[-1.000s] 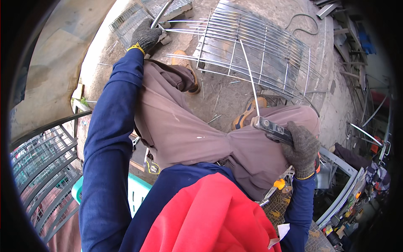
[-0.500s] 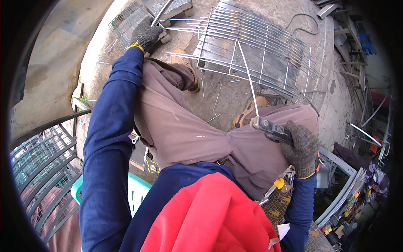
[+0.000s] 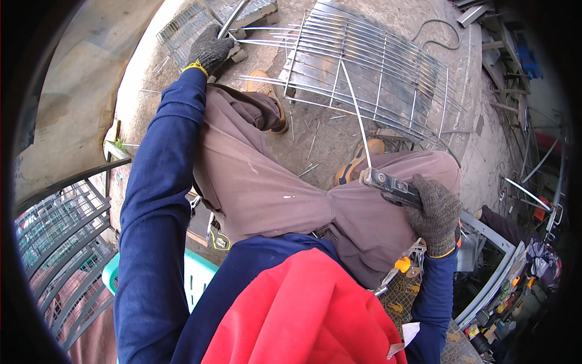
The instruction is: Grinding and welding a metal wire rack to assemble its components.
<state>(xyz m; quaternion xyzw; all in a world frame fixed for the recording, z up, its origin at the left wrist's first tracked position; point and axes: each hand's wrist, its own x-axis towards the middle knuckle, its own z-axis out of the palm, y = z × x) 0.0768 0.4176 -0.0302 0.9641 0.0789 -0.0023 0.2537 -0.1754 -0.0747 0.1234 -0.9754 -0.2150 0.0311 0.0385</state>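
Note:
My right hand (image 3: pixel 435 212), in a dark grey knit glove, is closed around a black welding electrode holder (image 3: pixel 395 189) above my right thigh. From its jaw a long thin welding electrode (image 3: pixel 356 108) points up and away, its far tip over a grid of thin metal rods (image 3: pixel 376 79). The grid lies on a metal sheet (image 3: pixel 364 37) on the ground ahead. At the far left my gloved left hand (image 3: pixel 210 50) is closed on a narrow metal bar (image 3: pixel 232 19) beside the rods' loose left ends. Its fingertips are partly hidden.
A smaller wire mesh (image 3: pixel 182 33) lies beyond my left hand. Short rod offcuts (image 3: pixel 313 139) are scattered between my boots. A curved dark cable (image 3: pixel 445 23) lies at the back. On the left are a slatted metal rack (image 3: pixel 73 267) and a teal plastic seat (image 3: pixel 197 280); cluttered tools (image 3: pixel 497 321) lie at right.
The far tip of the welding electrode has shifted very slightly to the left over the grid. Both hands keep their hold and almost the same place.

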